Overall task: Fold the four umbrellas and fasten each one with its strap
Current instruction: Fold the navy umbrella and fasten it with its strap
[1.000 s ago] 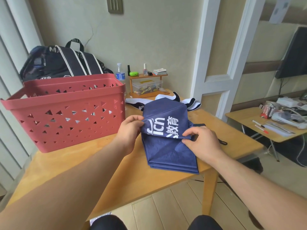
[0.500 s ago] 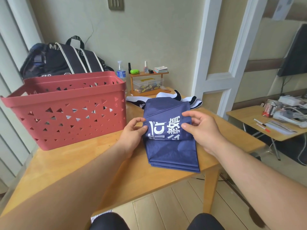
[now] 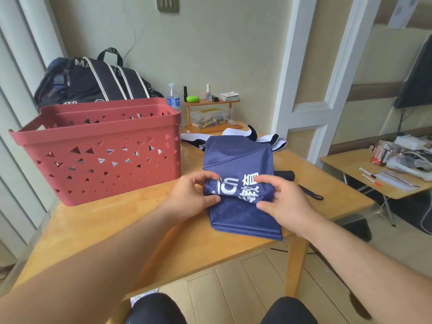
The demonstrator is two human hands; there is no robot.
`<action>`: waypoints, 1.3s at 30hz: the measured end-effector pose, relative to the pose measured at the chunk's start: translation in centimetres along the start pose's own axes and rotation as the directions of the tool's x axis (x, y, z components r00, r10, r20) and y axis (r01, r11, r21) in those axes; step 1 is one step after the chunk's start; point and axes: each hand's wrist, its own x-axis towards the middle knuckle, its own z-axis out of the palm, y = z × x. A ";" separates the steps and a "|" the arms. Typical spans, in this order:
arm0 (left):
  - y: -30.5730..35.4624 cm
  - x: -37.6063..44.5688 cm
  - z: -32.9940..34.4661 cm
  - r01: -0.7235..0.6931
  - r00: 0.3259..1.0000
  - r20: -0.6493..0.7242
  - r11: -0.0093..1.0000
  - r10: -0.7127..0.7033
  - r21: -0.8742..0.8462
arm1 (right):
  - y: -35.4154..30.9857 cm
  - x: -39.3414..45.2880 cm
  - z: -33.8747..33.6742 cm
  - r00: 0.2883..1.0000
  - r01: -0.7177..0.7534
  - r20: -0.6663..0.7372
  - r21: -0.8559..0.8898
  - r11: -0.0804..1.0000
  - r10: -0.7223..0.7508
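Change since earlier frame: both hands have drawn inward and now bunch the printed band of canopy into a roll; the right hand, half a second ago spread at the cloth's 3 o'clock edge, has curled onto it.
Head view, task object: navy umbrella (image 3: pixel 238 160) lies flat on the wooden table (image 3: pixel 117 220), its pleated hem overhanging the near edge at 6 o'clock.
Head view, left hand: left hand (image 3: pixel 194 195) pinches the canopy's 9 o'clock side, thumb below and fingers curled over the fold.
Head view, right hand: right hand (image 3: pixel 285 202) grips the 3 o'clock side, fingers hooked over the roll and thumb underneath.
Handling: judged light, thin and slippery; the fabric creases freely, so the roll will probably spring loose unless held at both ends.
Where to hold: the rolled band itself, close to the shaft beneath.
Strap: a black handle with wrist loop (image 3: pixel 311 192) shows at 3 o'clock; whether the fastening strap lies there cannot be told.
Edges and room: red basket (image 3: pixel 98 155) stands near at 9 o'clock, black-and-white umbrella (image 3: pixel 264 139) touches the navy one at 12 o'clock; free tabletop remains toward 7 o'clock.
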 end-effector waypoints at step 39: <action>0.6 -2.7 3.5 -0.320 0.856 0.491 0.580 -0.162 0.749 | 1.3 -2.3 -1.3 0.932 0.348 0.314 -0.632 0.693 -0.182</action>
